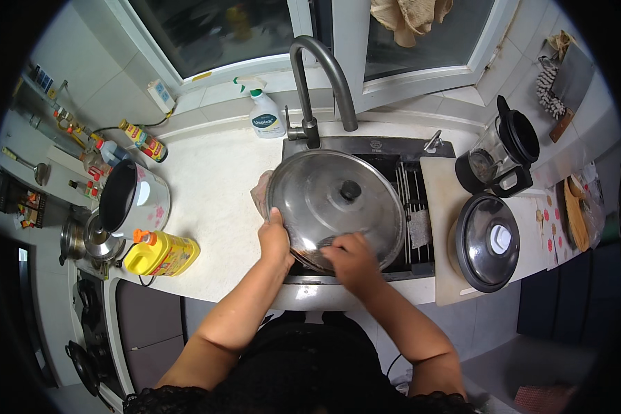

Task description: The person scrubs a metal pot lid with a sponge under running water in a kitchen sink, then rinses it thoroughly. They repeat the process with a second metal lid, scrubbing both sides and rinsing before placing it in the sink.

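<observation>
A large round metal pot lid (317, 196) with a black knob (350, 190) is tilted over the sink (414, 259). My left hand (274, 240) grips the lid's rim at its near left side, thumb on top. My right hand (355, 261) is closed and presses on the near part of the lid, slightly blurred. A dark bit shows at its fingertips, but I cannot make out what it is. The lid hides much of the basin, and a wrinkled pinkish cloth or bag (260, 193) sticks out past its left edge.
A dark tap (324, 83) arches behind the lid. On the left stand a yellow jug (162, 254), a white flowered pot (138, 200) and a spray bottle (265, 114). To the right, a cutting board (440, 207) lies beside a lidded pot (486, 241) and a blender jug (493, 152).
</observation>
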Demonstrator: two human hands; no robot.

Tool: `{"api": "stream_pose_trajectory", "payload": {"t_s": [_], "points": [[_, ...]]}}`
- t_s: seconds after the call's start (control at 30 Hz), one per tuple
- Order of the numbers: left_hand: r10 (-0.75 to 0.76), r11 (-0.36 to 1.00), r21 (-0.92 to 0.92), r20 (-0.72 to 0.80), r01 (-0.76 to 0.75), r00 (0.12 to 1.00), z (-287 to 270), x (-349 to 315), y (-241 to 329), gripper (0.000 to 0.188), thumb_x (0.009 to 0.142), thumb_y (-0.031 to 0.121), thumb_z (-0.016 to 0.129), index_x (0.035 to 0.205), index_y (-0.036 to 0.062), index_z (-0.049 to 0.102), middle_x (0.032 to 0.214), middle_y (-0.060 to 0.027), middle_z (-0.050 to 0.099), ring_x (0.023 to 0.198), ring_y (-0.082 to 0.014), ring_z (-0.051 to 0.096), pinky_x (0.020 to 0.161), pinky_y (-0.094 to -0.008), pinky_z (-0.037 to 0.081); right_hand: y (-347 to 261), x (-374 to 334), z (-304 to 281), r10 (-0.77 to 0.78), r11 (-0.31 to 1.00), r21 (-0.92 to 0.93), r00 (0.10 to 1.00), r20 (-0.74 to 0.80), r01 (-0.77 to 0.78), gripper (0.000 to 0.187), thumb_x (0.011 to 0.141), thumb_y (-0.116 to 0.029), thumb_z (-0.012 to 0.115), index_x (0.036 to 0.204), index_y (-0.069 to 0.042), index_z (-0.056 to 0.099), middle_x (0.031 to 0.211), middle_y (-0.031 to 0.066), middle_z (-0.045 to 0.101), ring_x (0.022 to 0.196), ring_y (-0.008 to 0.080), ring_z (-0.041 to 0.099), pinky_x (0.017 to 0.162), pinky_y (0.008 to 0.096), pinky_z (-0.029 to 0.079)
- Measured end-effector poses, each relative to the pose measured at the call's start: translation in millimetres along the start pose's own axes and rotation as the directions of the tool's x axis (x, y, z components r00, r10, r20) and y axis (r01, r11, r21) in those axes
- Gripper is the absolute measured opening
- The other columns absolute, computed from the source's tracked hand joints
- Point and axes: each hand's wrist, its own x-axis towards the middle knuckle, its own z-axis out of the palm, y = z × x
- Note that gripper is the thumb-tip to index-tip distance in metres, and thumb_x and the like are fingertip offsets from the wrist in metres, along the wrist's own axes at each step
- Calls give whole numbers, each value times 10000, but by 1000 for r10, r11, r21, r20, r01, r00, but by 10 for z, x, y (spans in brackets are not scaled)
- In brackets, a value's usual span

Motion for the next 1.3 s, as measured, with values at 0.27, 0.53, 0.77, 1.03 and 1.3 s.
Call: {"api": "stream_pose_trajectory", "payload": {"t_s": [0.27, 0.53, 0.77, 1.03, 1.3], "points": [[-65, 997, -39, 3, 65, 998, 45, 57, 44, 474, 1007, 320, 371, 1232, -89, 455, 1213, -209, 540, 1055, -299, 563, 890, -430, 483, -34, -9, -135, -87, 996, 38, 984, 153, 83, 124, 714, -59, 663, 825, -115, 678, 829, 53, 573, 797, 229, 543, 676, 331, 461], [24, 999, 23, 155, -28, 988, -220, 208, 234, 398, 999, 307, 410, 1139, -55, 500, 1028, -158, 609, 888, -241, 622, 795, -369, 538, 770, -704, -210, 462, 872, 221, 884, -73, -438, 114, 798, -89, 641, 903, -67, 678, 949, 85, 581, 906, 240, 543, 818, 352, 436], [29, 987, 146, 272, -71, 962, -320, 405, 100, 441, 975, 368, 462, 1141, -39, 503, 995, -141, 626, 852, -220, 629, 773, -350, 538, 1126, -598, -101, 887, 449, 613, 404, -222, -649, 286, 847, -194, 677, 1060, -19, 600, 1249, 186, 502, 1140, 240, 489, 955, 324, 381], [54, 931, 315, 372, -181, 926, -256, 727, 57, 370, 980, 320, 474, 1048, -25, 588, 913, -95, 651, 797, -149, 600, 740, -289, 492, 1328, -628, -75, 975, 155, 816, 220, -35, -557, 328, 870, -204, 665, 1119, -13, 569, 959, 41, 632, 831, 125, 570, 763, 261, 460], [437, -115, 675, 693, -729, 573, 360, 1598, 541, 283, 903, 154, 533, 1163, 49, 570, 1150, -155, 588, 870, -284, 626, 743, -359, 513, 1431, -629, -64, 996, 83, 823, 15, -91, -561, 257, 882, -226, 653, 1040, -34, 588, 932, 41, 629, 794, 140, 569, 735, 298, 473]]}}
